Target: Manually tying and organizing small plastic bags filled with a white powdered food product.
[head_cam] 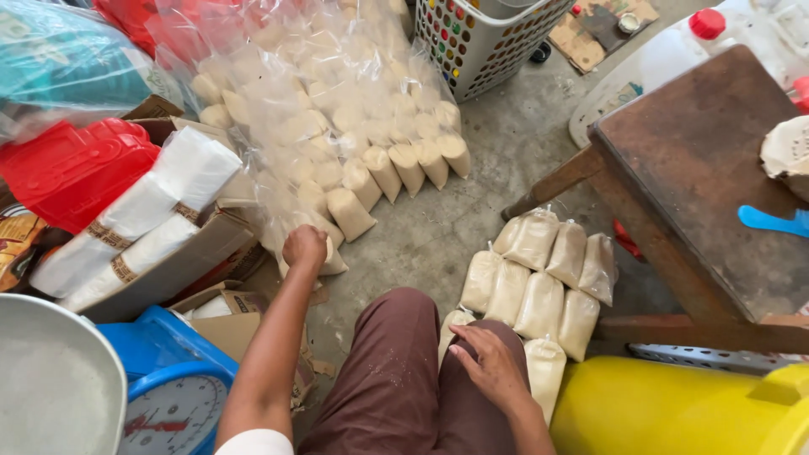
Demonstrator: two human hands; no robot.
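Already a dozen-odd filled bags (539, 282) lie beside the wooden table (699, 160) — left hand (305, 247) fisted on one more at the big plastic sack (337, 126), right hand (493, 364) flat, empty, on the knee; plenty left, I'd judge.

I see a grey concrete floor (421, 236); a cluster of filled bags (539, 278) lies at three o'clock, a large sack of bags (354, 126) at twelve.

Left hand (305, 247) extended forward, fingers curled, seemingly clenched; right hand (491, 364) flat on thigh, fingers spread.
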